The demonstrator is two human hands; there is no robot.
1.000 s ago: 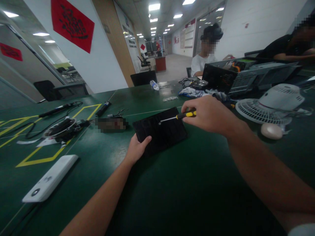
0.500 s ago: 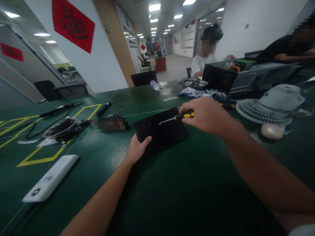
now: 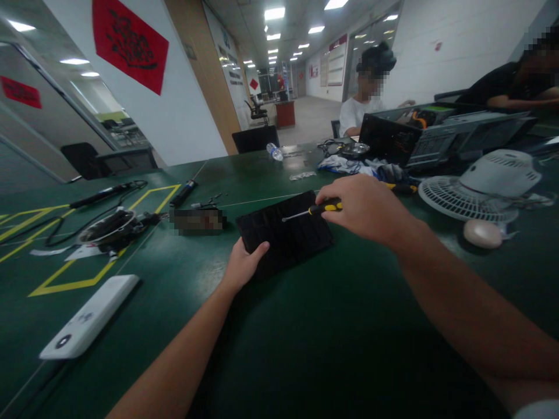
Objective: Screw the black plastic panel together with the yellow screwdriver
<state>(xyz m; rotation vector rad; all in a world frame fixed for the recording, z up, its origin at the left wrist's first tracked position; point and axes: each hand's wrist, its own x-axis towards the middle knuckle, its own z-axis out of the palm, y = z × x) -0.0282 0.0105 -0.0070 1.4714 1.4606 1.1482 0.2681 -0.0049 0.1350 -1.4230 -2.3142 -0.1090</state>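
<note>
A flat black rectangular panel (image 3: 292, 233) lies tilted in front of me on the green table. My left hand (image 3: 244, 265) grips its near left corner, thumb on top and fingers hidden beneath the edge. Above the panel's right part, my right hand (image 3: 362, 206) is closed around the yellow-and-black handle of a screwdriver (image 3: 323, 208). The metal shaft points left, and its tip is at or just over the middle of the panel; I cannot tell whether it touches.
On the right lie a white fan (image 3: 471, 186) and a pinkish rounded object (image 3: 483, 233). Behind them is an open computer case (image 3: 454, 137), with a person beyond it. At left are a white power strip (image 3: 91, 317), a black cabled part (image 3: 113, 230) and a blurred-out object (image 3: 198, 222).
My right hand and the screwdriver have shifted very slightly left and down. The left hand and the panel stay in place.
</note>
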